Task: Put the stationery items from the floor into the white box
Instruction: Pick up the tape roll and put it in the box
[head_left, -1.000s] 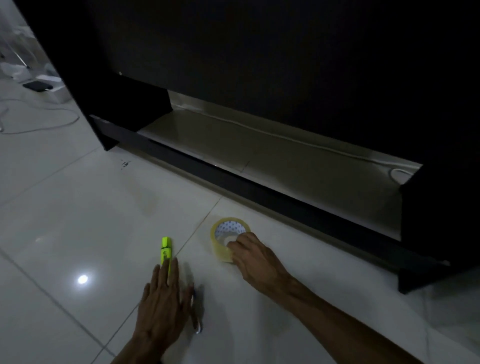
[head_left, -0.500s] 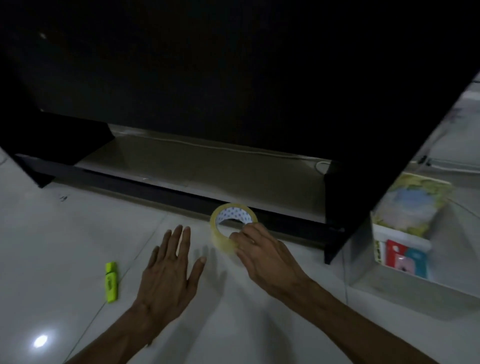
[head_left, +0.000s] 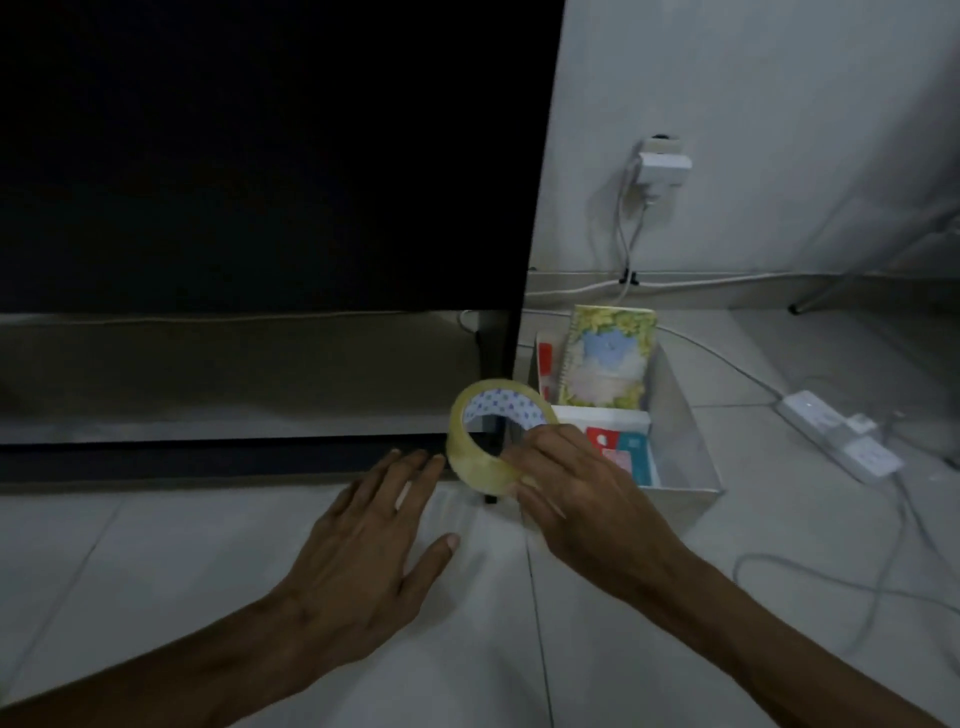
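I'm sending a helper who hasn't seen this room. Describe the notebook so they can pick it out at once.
Start at the big black cabinet; just past its right edge, an open white box sits on the pale tiled floor. Leaning upright at the box's far end is the spiral-bound notebook. Its yellow-green flowered cover around a pale blue picture sets it apart from the red and teal packets lying in front.

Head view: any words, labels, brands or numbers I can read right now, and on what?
No text is readable.
Tape roll in the right hand: dotted pattern on the inner core, no letters.
Notebook in the white box: floral cover, no readable title.
Red and teal packs in the box: print too blurred.
Power strip: no legible marking.
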